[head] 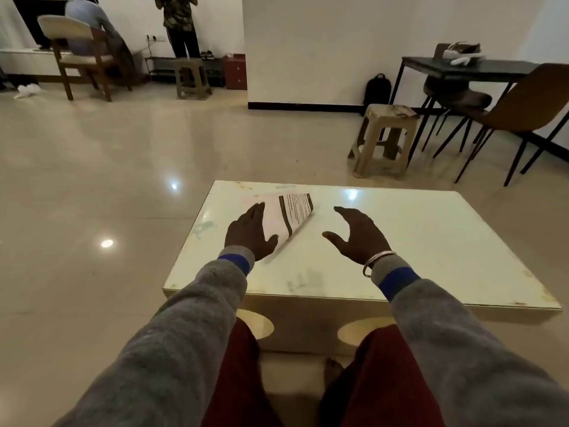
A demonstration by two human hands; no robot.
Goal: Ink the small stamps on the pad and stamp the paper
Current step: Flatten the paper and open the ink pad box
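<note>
Two hands were over a white surface (431,241): the left hand (249,234) pressed flat, fingers (257,214) straight, on a curling printed paper (292,215), while the right hand (361,234) hovered nearby, fingers loosely spread, holding nothing.

- You have two hands in view: left hand (248,234) and right hand (358,234).
- One paper (292,211).
- Two tables: low table (431,241), dark table (468,67).
- Two stools: near stool (386,137), far stool (192,77).
- Three chairs: wooden chair (77,50), brown chair (523,100), dark chair (455,90).
- One backpack (377,87).
- One bracelet (374,261).
- Two other people: seated person (89,23), standing person (180,23).
</note>
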